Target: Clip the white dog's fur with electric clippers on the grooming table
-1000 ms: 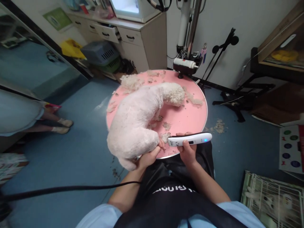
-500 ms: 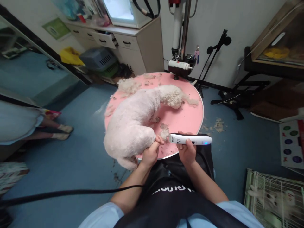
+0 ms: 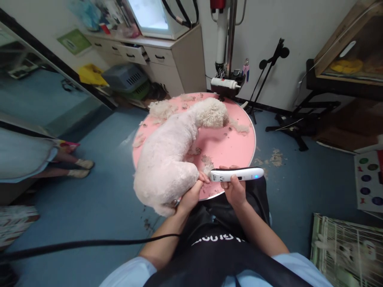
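A closely shorn white dog stands on the round pink grooming table, its curly head towards the far right side. My left hand is closed around the lower part of the dog's hind leg at the near edge; the paw is mostly hidden by my fingers. In my right hand is a white pet clipper with a lit blue light, its blade end pointing left, close to my left fingertips. A tuft of cut fur lies just beyond the blade.
Clumps of fur lie along the table's far left. A white bottle rests by the post behind the table. Right of me, a wire cage holds a white animal. Another person's legs show at left. A black cable crosses low.
The dog's head has lifted and shifted slightly back and left. My right hand and the clipper have moved a little left, closer to my left hand, which still holds the leg.
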`<act>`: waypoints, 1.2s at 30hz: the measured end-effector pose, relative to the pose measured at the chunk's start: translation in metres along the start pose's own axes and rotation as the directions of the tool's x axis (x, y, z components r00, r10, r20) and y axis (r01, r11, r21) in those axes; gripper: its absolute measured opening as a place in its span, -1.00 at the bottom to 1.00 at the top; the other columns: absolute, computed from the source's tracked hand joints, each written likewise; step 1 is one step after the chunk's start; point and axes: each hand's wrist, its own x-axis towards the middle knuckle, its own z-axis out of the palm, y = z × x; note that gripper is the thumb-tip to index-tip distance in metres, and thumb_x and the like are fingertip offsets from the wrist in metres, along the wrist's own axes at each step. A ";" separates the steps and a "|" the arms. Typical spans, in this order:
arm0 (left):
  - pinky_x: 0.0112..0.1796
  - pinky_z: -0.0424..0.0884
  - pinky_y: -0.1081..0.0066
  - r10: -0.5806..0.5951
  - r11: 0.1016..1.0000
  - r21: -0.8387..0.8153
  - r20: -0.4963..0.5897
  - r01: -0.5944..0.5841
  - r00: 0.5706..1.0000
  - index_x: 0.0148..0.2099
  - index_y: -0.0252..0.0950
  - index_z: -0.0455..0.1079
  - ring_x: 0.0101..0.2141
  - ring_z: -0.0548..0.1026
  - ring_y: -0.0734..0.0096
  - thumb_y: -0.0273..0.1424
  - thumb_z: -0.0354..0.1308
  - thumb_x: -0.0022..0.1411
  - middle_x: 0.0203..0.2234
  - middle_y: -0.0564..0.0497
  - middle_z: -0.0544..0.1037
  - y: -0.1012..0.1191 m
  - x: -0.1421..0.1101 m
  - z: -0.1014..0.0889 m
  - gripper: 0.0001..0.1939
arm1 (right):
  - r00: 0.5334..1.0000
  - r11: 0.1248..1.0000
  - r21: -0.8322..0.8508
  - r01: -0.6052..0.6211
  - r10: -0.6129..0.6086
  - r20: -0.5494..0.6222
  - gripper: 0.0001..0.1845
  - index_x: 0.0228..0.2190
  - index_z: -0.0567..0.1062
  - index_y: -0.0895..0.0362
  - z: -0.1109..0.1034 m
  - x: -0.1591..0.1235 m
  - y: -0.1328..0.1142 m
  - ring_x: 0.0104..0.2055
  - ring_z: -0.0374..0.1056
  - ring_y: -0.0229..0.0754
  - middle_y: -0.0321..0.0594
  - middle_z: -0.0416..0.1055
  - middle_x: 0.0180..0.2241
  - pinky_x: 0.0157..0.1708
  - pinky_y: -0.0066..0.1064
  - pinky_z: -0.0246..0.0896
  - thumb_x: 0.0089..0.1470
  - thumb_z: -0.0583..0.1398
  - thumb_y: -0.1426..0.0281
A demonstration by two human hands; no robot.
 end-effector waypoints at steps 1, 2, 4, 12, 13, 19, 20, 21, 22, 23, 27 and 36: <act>-0.18 0.42 0.27 0.004 1.000 0.002 0.036 -0.004 0.999 -0.43 -0.21 0.24 -0.42 0.44 0.37 -0.33 0.17 0.12 -0.53 0.11 0.42 0.001 0.000 -0.001 -0.84 | 1.000 1.000 -0.009 -0.006 0.007 0.018 -0.46 -0.16 0.38 0.00 -0.002 0.002 -0.001 -0.68 0.10 -0.38 -0.14 0.62 -0.26 -0.62 -0.43 0.08 -0.15 0.38 0.06; -0.17 0.42 0.27 0.008 1.000 0.011 0.071 -0.009 0.997 -0.42 -0.21 0.25 -0.41 0.44 0.37 -0.32 0.16 0.14 -0.53 0.10 0.44 0.002 -0.001 -0.002 -0.84 | 0.999 1.000 -0.020 -0.011 0.011 0.036 -0.46 -0.19 0.39 0.01 -0.003 0.004 -0.001 -0.69 0.10 -0.38 -0.15 0.62 -0.30 -0.63 -0.43 0.07 -0.15 0.38 0.04; -0.16 0.41 0.28 0.007 0.998 0.053 0.125 -0.014 0.992 -0.41 -0.21 0.27 -0.41 0.45 0.38 -0.33 0.15 0.17 -0.51 0.10 0.46 0.006 -0.001 -0.004 -0.85 | 0.996 0.998 -0.055 -0.024 0.028 0.079 -0.46 -0.25 0.39 0.03 -0.007 0.010 -0.004 -0.71 0.09 -0.38 -0.17 0.61 -0.38 -0.67 -0.46 0.02 -0.20 0.40 0.02; -0.15 0.40 0.26 -0.059 0.975 0.221 0.236 0.005 0.970 -0.42 -0.21 0.27 -0.39 0.45 0.37 -0.33 0.10 0.20 -0.47 0.07 0.49 0.013 -0.006 -0.014 -0.85 | 0.991 0.963 -0.267 -0.022 0.056 0.121 -0.53 -0.32 0.40 0.07 -0.007 0.035 -0.022 -0.69 0.18 -0.37 -0.25 0.58 -0.41 -0.68 -0.48 0.14 -0.22 0.43 0.17; -0.14 0.40 0.25 -0.066 0.974 0.227 0.244 0.009 0.967 -0.42 -0.21 0.27 -0.38 0.45 0.36 -0.32 0.10 0.20 -0.47 0.07 0.48 0.012 -0.006 -0.015 -0.84 | 0.985 0.945 -0.326 -0.026 0.080 0.154 -0.55 -0.32 0.42 0.08 -0.005 0.035 -0.024 -0.68 0.19 -0.36 -0.28 0.55 -0.46 -0.68 -0.47 0.15 -0.22 0.43 0.19; -0.09 0.39 0.23 -0.127 0.960 0.274 0.280 0.047 0.951 -0.45 -0.20 0.28 -0.37 0.43 0.33 -0.28 0.08 0.19 -0.48 0.04 0.47 0.009 -0.004 -0.020 -0.81 | 0.975 0.816 -0.571 0.091 0.044 0.218 -0.70 -0.56 0.38 0.11 0.011 0.037 -0.034 -0.67 0.18 -0.32 -0.38 0.27 -0.69 -0.69 -0.48 0.12 -0.07 0.34 0.21; -0.07 0.39 0.22 -0.129 0.960 0.274 0.288 0.048 0.949 -0.45 -0.20 0.28 -0.36 0.43 0.33 -0.29 0.08 0.19 -0.48 0.04 0.47 0.010 -0.005 -0.020 -0.82 | 0.967 0.799 -0.591 0.112 0.049 0.249 -0.70 -0.57 0.38 0.11 0.013 0.037 -0.035 -0.65 0.18 -0.32 -0.38 0.28 -0.68 -0.68 -0.48 0.12 -0.07 0.33 0.21; -0.06 0.39 0.22 -0.128 0.961 0.271 0.296 0.045 0.946 -0.45 -0.20 0.29 -0.36 0.43 0.33 -0.30 0.08 0.19 -0.47 0.04 0.47 0.010 -0.005 -0.020 -0.82 | 0.955 0.788 -0.603 0.124 0.071 0.288 -0.71 -0.56 0.39 0.12 0.015 0.038 -0.036 -0.64 0.19 -0.32 -0.36 0.31 -0.65 -0.67 -0.48 0.12 -0.07 0.34 0.21; -0.04 0.39 0.21 -0.126 0.963 0.267 0.302 0.043 0.945 -0.45 -0.20 0.29 -0.35 0.44 0.33 -0.30 0.08 0.19 -0.47 0.04 0.47 0.012 -0.005 -0.020 -0.82 | 0.943 0.783 -0.608 0.129 0.093 0.321 -0.72 -0.54 0.41 0.12 0.017 0.039 -0.037 -0.63 0.20 -0.32 -0.35 0.33 -0.63 -0.66 -0.48 0.14 -0.07 0.34 0.22; -0.03 0.39 0.21 -0.128 0.963 0.267 0.306 0.044 0.944 -0.45 -0.20 0.30 -0.35 0.44 0.32 -0.31 0.09 0.18 -0.48 0.03 0.47 0.013 -0.006 -0.020 -0.83 | 0.937 0.783 -0.607 0.134 0.100 0.335 -0.73 -0.53 0.42 0.13 0.018 0.039 -0.037 -0.61 0.21 -0.32 -0.35 0.34 -0.62 -0.65 -0.48 0.15 -0.07 0.34 0.23; -0.06 0.41 0.21 -0.129 0.962 0.268 0.304 0.045 0.944 -0.45 -0.19 0.34 -0.36 0.45 0.30 -0.35 0.09 0.19 -0.49 0.03 0.48 0.016 -0.006 -0.020 -0.84 | 0.942 0.797 -0.587 0.140 0.074 0.326 -0.79 -0.53 0.44 0.13 0.022 0.043 -0.037 -0.58 0.23 -0.30 -0.36 0.32 -0.62 -0.62 -0.47 0.17 -0.08 0.35 0.31; -0.04 0.45 0.14 -0.127 0.968 0.236 0.181 0.083 0.975 -0.36 -0.17 0.50 -0.24 0.56 0.19 -0.39 0.20 0.13 -0.40 -0.01 0.59 0.009 -0.016 -0.026 -0.94 | 0.860 0.828 -0.539 -0.155 0.382 0.338 -0.75 -0.44 0.49 0.14 0.009 0.070 -0.014 -0.65 0.26 -0.30 -0.30 0.47 -0.58 -0.75 -0.54 0.04 -0.26 0.36 0.35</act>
